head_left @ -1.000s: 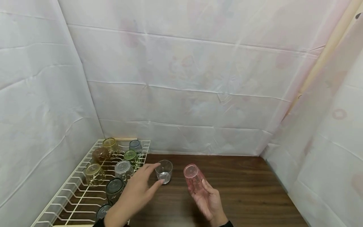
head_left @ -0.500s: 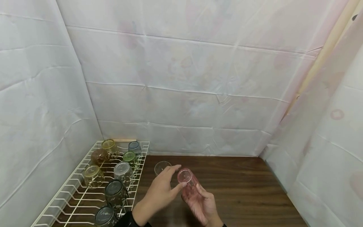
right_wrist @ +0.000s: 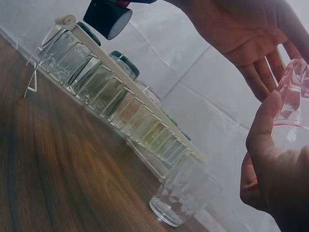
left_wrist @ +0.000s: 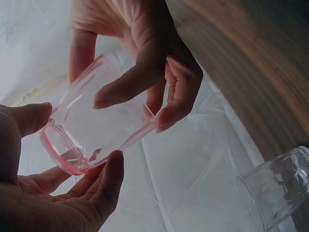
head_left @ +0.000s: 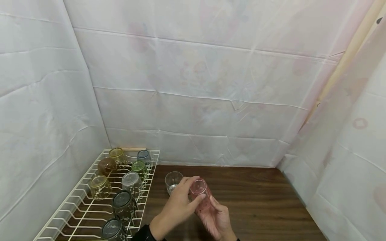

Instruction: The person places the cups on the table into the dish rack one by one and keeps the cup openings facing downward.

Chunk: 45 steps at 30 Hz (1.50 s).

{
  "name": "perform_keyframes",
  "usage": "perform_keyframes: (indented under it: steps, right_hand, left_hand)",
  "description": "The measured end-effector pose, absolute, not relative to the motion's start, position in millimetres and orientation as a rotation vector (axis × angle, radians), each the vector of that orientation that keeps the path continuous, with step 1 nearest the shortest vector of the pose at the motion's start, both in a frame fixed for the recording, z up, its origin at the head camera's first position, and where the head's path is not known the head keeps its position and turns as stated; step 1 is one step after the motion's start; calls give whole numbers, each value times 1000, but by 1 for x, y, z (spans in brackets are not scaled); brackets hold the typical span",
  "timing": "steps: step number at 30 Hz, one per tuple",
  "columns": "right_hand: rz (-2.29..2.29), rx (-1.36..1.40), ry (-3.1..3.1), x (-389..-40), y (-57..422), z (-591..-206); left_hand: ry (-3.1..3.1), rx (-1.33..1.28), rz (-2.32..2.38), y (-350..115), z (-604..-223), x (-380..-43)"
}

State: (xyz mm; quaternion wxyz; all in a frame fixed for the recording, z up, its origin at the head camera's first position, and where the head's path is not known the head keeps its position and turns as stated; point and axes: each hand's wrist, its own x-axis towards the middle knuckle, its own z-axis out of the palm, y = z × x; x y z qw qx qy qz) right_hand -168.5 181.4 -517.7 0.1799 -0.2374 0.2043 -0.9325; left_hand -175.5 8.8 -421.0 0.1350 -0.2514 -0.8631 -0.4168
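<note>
A clear pink drinking glass (head_left: 199,192) is held up between both hands, tilted, with its base toward the head camera. My left hand (head_left: 181,201) pinches the base end between thumb and fingertips. From the other side my right hand (head_left: 214,217) grips the glass nearer its mouth. Both grips on the pink glass (left_wrist: 116,116) show from the side in the left wrist view. Just behind my left hand, a colourless glass (head_left: 172,180) stands upright on the table, partly covered by that hand in the head view.
At the left a white wire rack (head_left: 129,148) with wooden rails holds several upturned glasses, among them a dark one (head_left: 122,202), a yellow one (head_left: 100,187) and a green one (head_left: 139,167). White sheeting (head_left: 193,117) encloses the brown wooden table (head_left: 256,201).
My left hand has moved right, from beside the colourless glass to the pink glass, and has taken hold of its base. The pink glass has shifted slightly left in my right hand.
</note>
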Motion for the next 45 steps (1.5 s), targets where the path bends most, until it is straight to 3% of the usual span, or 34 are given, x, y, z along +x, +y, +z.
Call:
perform_keyframes:
  steps: [26, 39, 45]
  right_hand:
    - [-2596, -599, 867, -171, 173, -515]
    - [-2297, -433, 2096, -187, 178, -512]
    - [-1954, -333, 2658, -193, 187, -516]
  left_hand:
    - [-2504, -651, -1235, -7, -423, -170]
    - [-2474, -448, -1179, -48, -402, -163]
    - [-2433, -388, -1073, -84, -395, -157]
